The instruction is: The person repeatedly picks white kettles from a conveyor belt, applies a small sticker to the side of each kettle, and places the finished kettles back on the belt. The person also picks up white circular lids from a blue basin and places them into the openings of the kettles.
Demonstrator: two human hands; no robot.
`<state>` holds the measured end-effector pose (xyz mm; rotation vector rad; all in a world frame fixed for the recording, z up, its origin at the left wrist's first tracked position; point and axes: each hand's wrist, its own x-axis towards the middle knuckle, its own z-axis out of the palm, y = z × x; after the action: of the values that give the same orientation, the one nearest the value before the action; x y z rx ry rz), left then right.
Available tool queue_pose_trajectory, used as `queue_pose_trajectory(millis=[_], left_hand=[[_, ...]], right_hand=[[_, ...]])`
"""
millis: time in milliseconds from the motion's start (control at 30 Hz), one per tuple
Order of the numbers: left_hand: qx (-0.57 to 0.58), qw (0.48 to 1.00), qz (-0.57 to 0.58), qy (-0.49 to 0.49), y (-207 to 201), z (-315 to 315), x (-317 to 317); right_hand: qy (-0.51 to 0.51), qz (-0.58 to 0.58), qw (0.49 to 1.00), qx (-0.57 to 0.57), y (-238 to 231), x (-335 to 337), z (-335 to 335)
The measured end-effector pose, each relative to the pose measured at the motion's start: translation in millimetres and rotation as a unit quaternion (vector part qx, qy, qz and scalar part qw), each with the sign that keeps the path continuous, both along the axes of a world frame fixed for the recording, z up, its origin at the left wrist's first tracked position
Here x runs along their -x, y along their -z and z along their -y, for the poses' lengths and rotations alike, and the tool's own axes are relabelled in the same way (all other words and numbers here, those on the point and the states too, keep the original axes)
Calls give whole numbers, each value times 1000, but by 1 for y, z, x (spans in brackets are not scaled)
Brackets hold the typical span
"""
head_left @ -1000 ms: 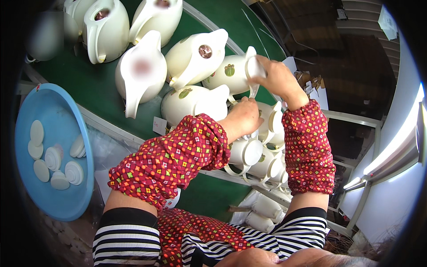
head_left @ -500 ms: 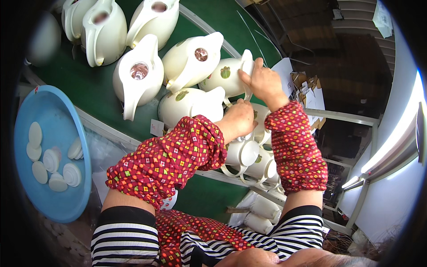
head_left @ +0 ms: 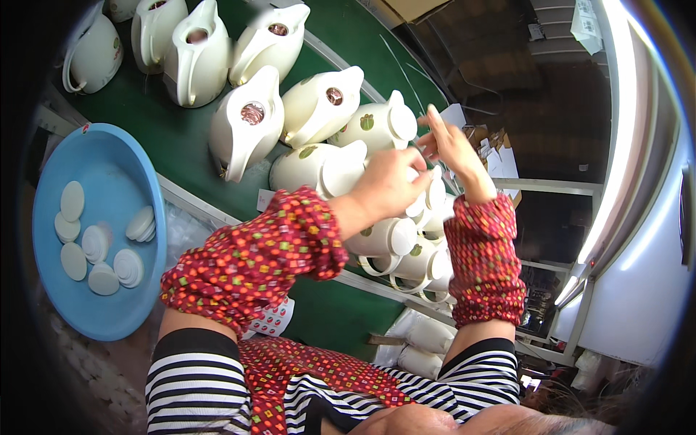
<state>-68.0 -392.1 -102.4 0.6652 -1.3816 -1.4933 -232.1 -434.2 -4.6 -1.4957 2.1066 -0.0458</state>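
Note:
My left hand point(head_left: 388, 183) is closed over the top end of a white plastic jug point(head_left: 312, 168) with a green leaf decal, which lies on its side on the green belt point(head_left: 174, 141). My right hand point(head_left: 449, 145) hovers just right of it with fingers spread, holding nothing. It is close to the spout of a second decorated jug point(head_left: 370, 123). Both forearms wear red patterned sleeve covers. More white jugs with handles point(head_left: 395, 238) are crowded under my wrists, partly hidden.
Several plain white jugs point(head_left: 246, 123) lie on the belt to the far left. A blue basin point(head_left: 109, 308) at my left holds several round white lids point(head_left: 72, 201). A sheet of small decals point(head_left: 272, 319) lies by the belt's near edge. Metal frames stand at right.
My right hand has come off the far jug's top and opened, moving right. My left hand has stayed on its jug. The view has shifted slightly.

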Motion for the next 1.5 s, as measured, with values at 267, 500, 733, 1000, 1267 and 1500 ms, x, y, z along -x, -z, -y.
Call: queue_pose_trajectory(millis=[267,500,733,1000,1267,1500], left_hand=[[-115,971,-207,37,8,5,-85],[112,986,20,-118,19,19,-126],[218,912,340,-76,87,33,-100],[223,890,393,-56,96,26,-90],[179,903,389,-24,86,31,-95],[178,906,383,-32,88,32,-92]], right_hand=[[92,623,764,-140,5,-93,-82],[72,394,914,-56,10,-118,-60],[-188,26,970,149,62,-79,48],[-408,-107,905,62,45,-91,79],[-245,-227,943,-3,35,-120,89],[-222,-313,921,-70,46,-121,97]])
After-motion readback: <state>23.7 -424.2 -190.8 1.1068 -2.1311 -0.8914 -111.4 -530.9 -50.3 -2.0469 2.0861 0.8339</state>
